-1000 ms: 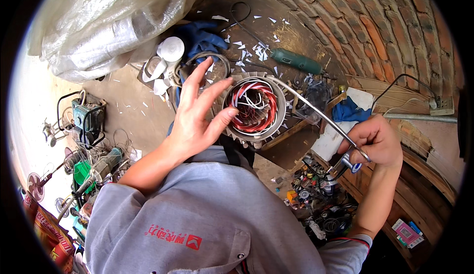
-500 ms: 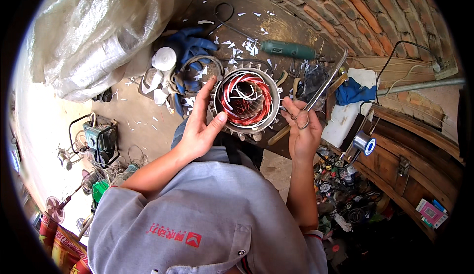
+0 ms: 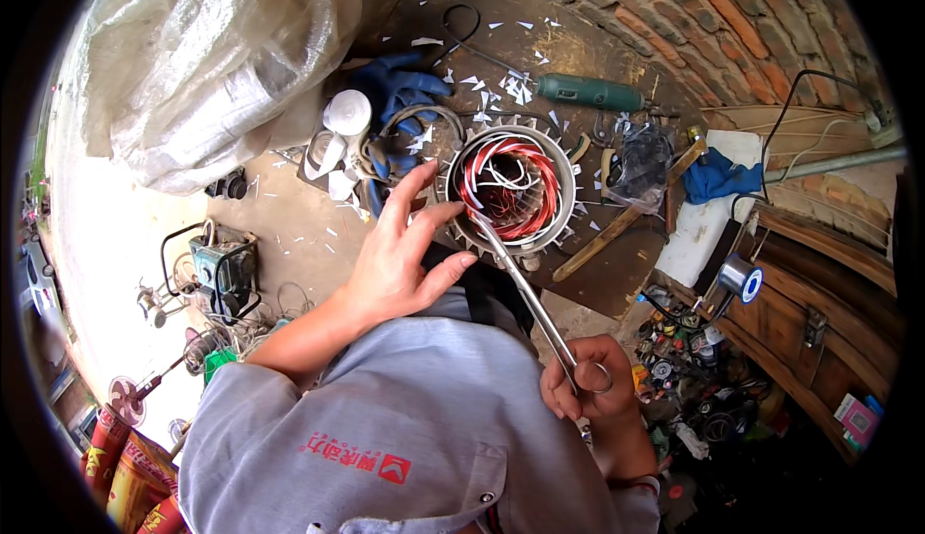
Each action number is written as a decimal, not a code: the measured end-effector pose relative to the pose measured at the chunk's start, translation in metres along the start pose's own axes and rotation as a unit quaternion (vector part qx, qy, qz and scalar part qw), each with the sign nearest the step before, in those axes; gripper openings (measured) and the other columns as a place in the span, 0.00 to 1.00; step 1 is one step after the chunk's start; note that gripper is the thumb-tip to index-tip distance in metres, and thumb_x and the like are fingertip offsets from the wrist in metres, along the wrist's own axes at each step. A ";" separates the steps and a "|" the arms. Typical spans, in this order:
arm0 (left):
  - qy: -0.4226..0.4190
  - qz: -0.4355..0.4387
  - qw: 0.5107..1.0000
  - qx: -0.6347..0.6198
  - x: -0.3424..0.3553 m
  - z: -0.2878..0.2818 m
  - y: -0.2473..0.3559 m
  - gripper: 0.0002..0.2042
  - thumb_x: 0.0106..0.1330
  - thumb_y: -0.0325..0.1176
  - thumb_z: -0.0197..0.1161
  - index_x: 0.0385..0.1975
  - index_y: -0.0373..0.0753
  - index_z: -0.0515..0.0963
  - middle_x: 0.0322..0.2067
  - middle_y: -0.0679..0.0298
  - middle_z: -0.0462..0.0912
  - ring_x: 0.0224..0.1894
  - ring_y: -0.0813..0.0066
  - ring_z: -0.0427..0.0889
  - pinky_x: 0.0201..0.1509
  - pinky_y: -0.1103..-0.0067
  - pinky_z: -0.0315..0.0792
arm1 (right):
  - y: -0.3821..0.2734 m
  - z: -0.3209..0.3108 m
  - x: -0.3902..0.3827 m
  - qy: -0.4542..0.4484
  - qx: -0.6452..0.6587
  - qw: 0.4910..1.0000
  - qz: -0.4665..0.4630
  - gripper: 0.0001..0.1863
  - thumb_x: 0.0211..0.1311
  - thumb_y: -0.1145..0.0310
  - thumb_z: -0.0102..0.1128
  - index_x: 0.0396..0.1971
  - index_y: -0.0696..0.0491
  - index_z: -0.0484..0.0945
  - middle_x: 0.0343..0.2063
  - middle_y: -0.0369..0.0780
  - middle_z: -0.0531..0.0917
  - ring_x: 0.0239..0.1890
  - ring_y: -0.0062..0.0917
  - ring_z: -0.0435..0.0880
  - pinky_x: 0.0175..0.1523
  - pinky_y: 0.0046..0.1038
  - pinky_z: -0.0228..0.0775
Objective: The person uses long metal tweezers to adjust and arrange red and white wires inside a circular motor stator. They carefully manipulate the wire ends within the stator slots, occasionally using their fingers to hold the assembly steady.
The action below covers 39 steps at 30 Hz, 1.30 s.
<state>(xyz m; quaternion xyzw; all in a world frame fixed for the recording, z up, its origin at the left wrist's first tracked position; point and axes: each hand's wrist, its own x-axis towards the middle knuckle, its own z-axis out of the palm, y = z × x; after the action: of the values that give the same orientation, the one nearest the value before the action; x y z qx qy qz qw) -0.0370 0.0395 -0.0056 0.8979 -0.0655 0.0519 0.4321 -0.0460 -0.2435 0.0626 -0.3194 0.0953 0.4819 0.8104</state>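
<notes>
A finned metal motor stator (image 3: 568,180) lies on the bench in front of me, its red wire windings (image 3: 550,192) and white insulating strips showing inside the ring. My left hand (image 3: 385,269) is open at the near left of it, fingers spread, with a fingertip at the rim beside the coil. Low on the right, my right hand (image 3: 593,380) is closed round the ring handles of long metal forceps (image 3: 528,293). Their shaft slants up to the left, and the tip reaches the near left edge of the windings. Whether the jaws pinch anything cannot be made out.
Paper scraps (image 3: 515,89) litter the bench behind the stator, near a green power tool (image 3: 590,93). Blue gloves (image 3: 409,86) and a white tape roll (image 3: 347,112) lie left. A wooden stick (image 3: 602,245), black plastic bag (image 3: 644,163) and solder spool (image 3: 740,279) stand right.
My right hand has moved down toward me, turning the forceps so their tip now lies at the windings. The left hand's fingers have shifted along the stator's near left side. The view has shifted slightly.
</notes>
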 end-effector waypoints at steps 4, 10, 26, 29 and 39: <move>-0.051 0.008 0.989 0.140 0.014 -0.011 0.005 0.32 0.55 0.54 0.70 0.55 0.38 0.74 0.66 0.41 0.60 0.64 0.42 0.67 0.63 0.58 0.68 | -0.003 -0.003 0.010 0.006 0.012 1.000 0.009 0.24 0.71 0.56 0.56 0.33 0.68 0.75 0.12 0.43 0.76 0.14 0.25 0.73 0.24 0.27 0.68; -0.084 0.029 0.970 0.227 0.025 -0.020 0.011 0.30 0.53 0.58 0.67 0.47 0.40 0.79 0.65 0.46 0.64 0.63 0.48 0.71 0.59 0.62 0.72 | -0.020 -0.014 0.014 0.002 0.026 0.998 0.062 0.25 0.71 0.54 0.55 0.32 0.68 0.75 0.11 0.43 0.75 0.14 0.25 0.73 0.24 0.27 0.66; -0.097 -0.014 0.976 0.196 0.027 -0.016 0.015 0.29 0.49 0.55 0.72 0.43 0.39 0.78 0.63 0.43 0.67 0.53 0.47 0.80 0.51 0.63 0.79 | -0.058 -0.045 0.036 -0.054 0.083 0.984 0.151 0.24 0.72 0.57 0.53 0.31 0.68 0.76 0.10 0.43 0.75 0.11 0.25 0.70 0.21 0.28 0.66; -0.093 -0.025 0.975 0.199 0.026 -0.015 0.015 0.29 0.49 0.56 0.72 0.43 0.39 0.78 0.63 0.43 0.67 0.53 0.47 0.80 0.51 0.62 0.79 | -0.064 -0.047 0.036 -0.056 0.083 0.982 0.163 0.24 0.71 0.57 0.53 0.31 0.69 0.75 0.10 0.44 0.74 0.10 0.25 0.70 0.20 0.28 0.65; -0.089 -0.037 0.978 0.184 0.027 -0.013 0.015 0.29 0.48 0.56 0.72 0.42 0.39 0.78 0.62 0.44 0.68 0.53 0.48 0.80 0.49 0.62 0.80 | -0.074 -0.049 0.038 -0.050 0.102 0.976 0.184 0.25 0.72 0.56 0.53 0.32 0.69 0.75 0.10 0.44 0.75 0.11 0.25 0.71 0.21 0.28 0.66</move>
<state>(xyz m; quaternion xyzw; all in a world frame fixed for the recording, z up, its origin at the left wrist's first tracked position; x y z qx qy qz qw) -0.0131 0.0385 0.0177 0.9649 -0.0597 -0.0333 0.2535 0.0428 -0.2707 0.0385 -0.1877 0.1607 0.6261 0.7396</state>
